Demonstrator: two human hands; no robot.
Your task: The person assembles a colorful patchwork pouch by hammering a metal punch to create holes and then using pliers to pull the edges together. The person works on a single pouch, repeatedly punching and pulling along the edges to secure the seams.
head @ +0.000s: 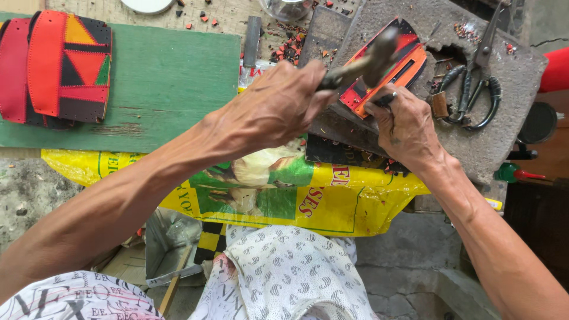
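While the orange-and-black leather piece point(388, 68) lies flat on the grey stone block point(504, 124), it sits just beyond both hands, with the right hand touching its near edge and the left hand's tool above it.

Item 1. Left hand point(275, 109): closed tight in a fist around the handle of a hammer point(364, 62); the metal head hangs blurred over the leather piece, and whether it touches cannot be told.

Item 2. Right hand point(406, 127): fingers curled shut, pinching a small dark tool point(385, 99) whose tip meets the near edge of the leather piece; its exact kind is too hidden to tell.

Item 3. Scissors point(474, 83): black-handled, lying on the stone block to the right of the leather piece, apart from both hands.

Item 4. Green board point(172, 83): at the left, bearing stitched red, orange and black leather panels point(56, 68), well apart from the hands.

Item 5. Yellow printed sack point(278, 189): spread under the forearms, below the stone block.

Item 6. Small red and dark scraps point(287, 47): scattered beyond the hands, near the top of the block.
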